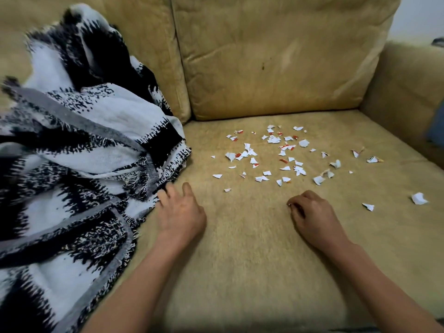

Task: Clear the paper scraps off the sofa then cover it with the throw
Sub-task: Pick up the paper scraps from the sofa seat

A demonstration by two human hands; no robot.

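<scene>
Several white and red paper scraps (pixel 271 155) lie scattered over the tan sofa seat (pixel 252 248), with two more scraps (pixel 419 198) apart at the right. A black and white throw (pixel 79 145) is bunched up on the left half of the sofa. My left hand (pixel 180 210) rests on the seat with its fingers relaxed, the fingertips touching the throw's edge. My right hand (pixel 312 212) lies on the seat below the scraps, its fingers curled in; something small shows at the fingertips but I cannot make out what it is.
The sofa's back cushions (pixel 276 56) rise behind the scraps. The right armrest (pixel 408 87) borders the seat. A blue object (pixel 436 126) shows at the far right edge.
</scene>
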